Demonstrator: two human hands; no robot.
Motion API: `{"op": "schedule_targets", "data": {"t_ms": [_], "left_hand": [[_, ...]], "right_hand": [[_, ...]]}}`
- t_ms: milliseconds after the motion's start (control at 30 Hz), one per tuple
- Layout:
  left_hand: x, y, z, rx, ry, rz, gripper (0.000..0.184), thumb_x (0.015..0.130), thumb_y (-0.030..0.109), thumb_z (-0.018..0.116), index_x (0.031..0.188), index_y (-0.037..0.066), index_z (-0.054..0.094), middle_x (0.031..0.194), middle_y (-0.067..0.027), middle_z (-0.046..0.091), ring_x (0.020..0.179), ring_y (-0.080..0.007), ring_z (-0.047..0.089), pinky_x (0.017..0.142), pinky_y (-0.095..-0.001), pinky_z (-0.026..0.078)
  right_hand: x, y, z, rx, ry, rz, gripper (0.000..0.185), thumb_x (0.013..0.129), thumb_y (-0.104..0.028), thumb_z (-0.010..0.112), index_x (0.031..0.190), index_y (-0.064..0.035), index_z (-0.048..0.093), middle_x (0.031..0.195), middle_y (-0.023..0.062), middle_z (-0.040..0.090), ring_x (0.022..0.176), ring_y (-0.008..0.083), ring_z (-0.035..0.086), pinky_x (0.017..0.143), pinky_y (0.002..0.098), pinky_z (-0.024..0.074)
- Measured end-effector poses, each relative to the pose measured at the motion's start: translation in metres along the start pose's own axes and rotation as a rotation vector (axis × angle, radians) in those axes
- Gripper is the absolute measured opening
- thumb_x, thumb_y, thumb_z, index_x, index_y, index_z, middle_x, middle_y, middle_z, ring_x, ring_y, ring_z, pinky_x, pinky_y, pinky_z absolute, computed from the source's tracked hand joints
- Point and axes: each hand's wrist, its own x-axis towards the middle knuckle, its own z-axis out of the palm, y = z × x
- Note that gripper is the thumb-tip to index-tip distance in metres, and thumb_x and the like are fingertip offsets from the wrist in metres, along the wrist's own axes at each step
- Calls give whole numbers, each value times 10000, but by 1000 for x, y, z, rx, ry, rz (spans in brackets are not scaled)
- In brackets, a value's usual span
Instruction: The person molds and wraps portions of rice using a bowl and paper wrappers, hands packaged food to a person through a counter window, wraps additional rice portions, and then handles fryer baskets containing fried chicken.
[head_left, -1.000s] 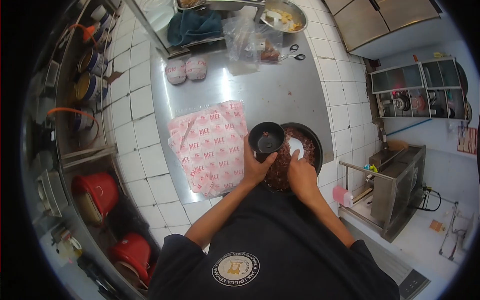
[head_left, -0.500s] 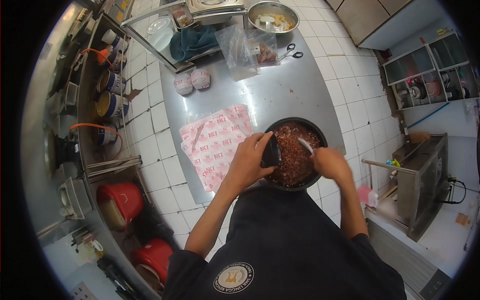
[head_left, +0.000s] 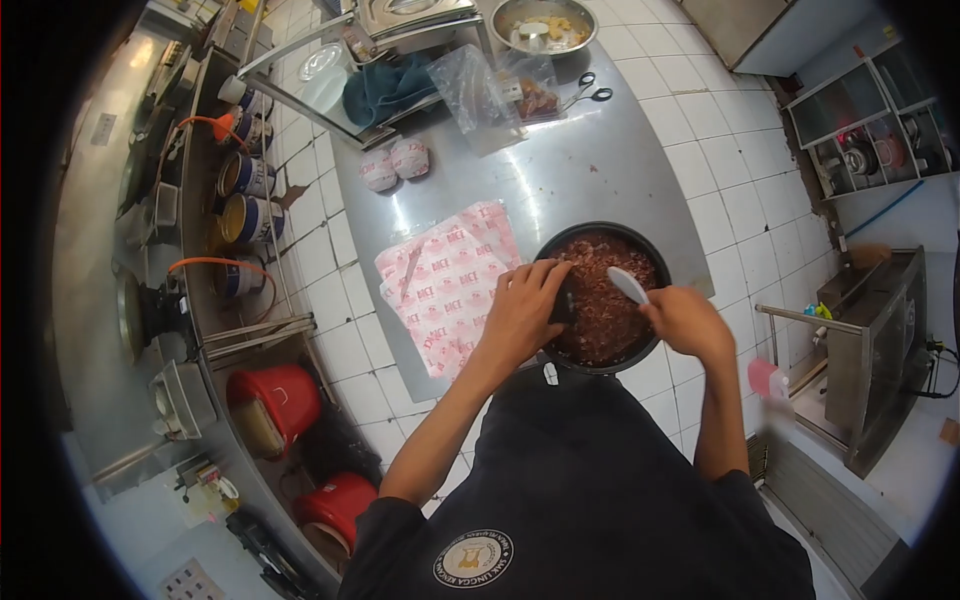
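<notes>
A round dark pot (head_left: 662, 262) holding reddish-brown rice (head_left: 605, 325) sits at the near edge of the steel table. My right hand (head_left: 692, 322) grips a white rice paddle (head_left: 628, 285), whose blade is over the rice. My left hand (head_left: 522, 312) is closed on a small black bowl (head_left: 563, 310) at the pot's left inner side; much of the bowl is hidden by my fingers. Just left of the pot lies a stack of pink-and-white printed wrapping paper (head_left: 450, 290). Beyond it, two wrapped bundles (head_left: 393, 165) in the same paper stand side by side.
At the table's far end are a metal bowl (head_left: 500, 22) with food, scissors (head_left: 590, 90), clear plastic bags (head_left: 470, 100) and a dark cloth (head_left: 390, 92) in a framed rack. Red buckets (head_left: 285, 400) and several cans (head_left: 245, 218) line the left side.
The paddle has lifted, and its blade shows more fully above the rice. The black bowl sits lower and further behind my left hand. The whole view has shifted slightly.
</notes>
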Motion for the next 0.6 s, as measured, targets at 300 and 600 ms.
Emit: {"op": "schedule_targets", "data": {"t_ms": [300,600], "left_hand": [[6,-16,29,-39,42,59,1077,594,186,915,1520,107,370,1404,-163,483,1281,-348,485,1023,-494,407],[-130,-110,-43,-407,184,153,1096,763,330,840,1602,66,186,1642,-195,216,1442,-389,333,1142,-476,350]], "right_hand": [[20,-4,21,67,-75,42,245,908,-219,671,860,15,721,723,208,696,694,379,705,687,474,548],[-15,24,56,-332,800,318,512,904,-259,724,1305,38,608,1269,222,653,1162,349,629,1009,423,475]]}}
